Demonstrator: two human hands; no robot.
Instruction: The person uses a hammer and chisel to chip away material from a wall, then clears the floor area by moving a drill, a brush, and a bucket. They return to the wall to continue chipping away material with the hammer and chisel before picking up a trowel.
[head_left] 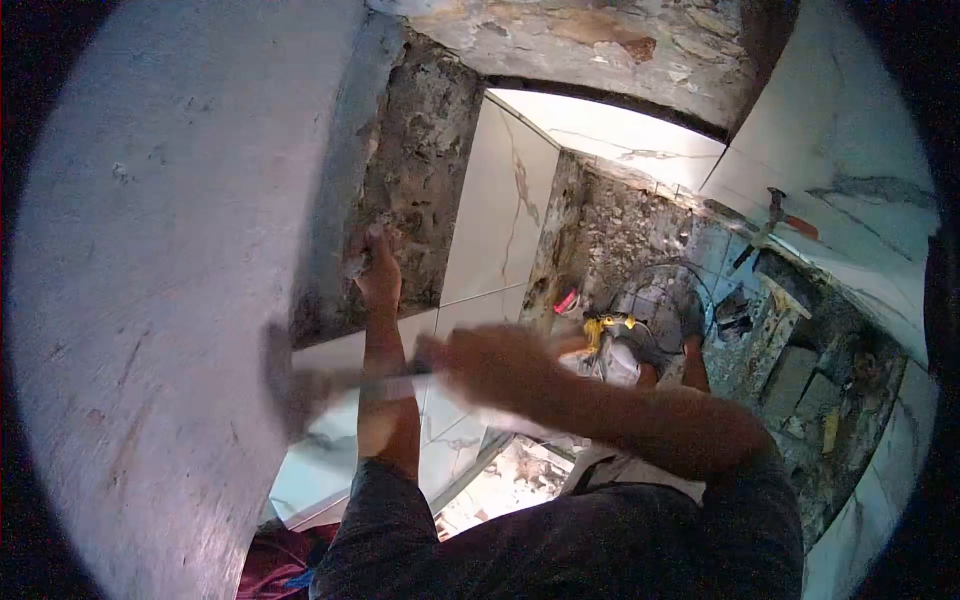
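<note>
My right hand (495, 368), smeared by motion, is closed round the handle of a hammer (375, 380). The blurred hammer head (285, 385) points left, close to the grey plastered wall. Higher up, my left hand (378, 275) is a fist against the rough, broken strip of wall (425, 150), at the edge of the plaster. A small greyish thing shows at its fingers, and I cannot tell what it is. My left forearm passes behind the hammer handle in this view.
White marbled tiles (505, 190) line the wall beside the rough strip. Below, a yellow power tool (603, 327), a red object (567, 300) and a black cable (640, 270) lie near my feet. Another hammer (772, 215) rests at the right, beside rubble and tile pieces (800, 385).
</note>
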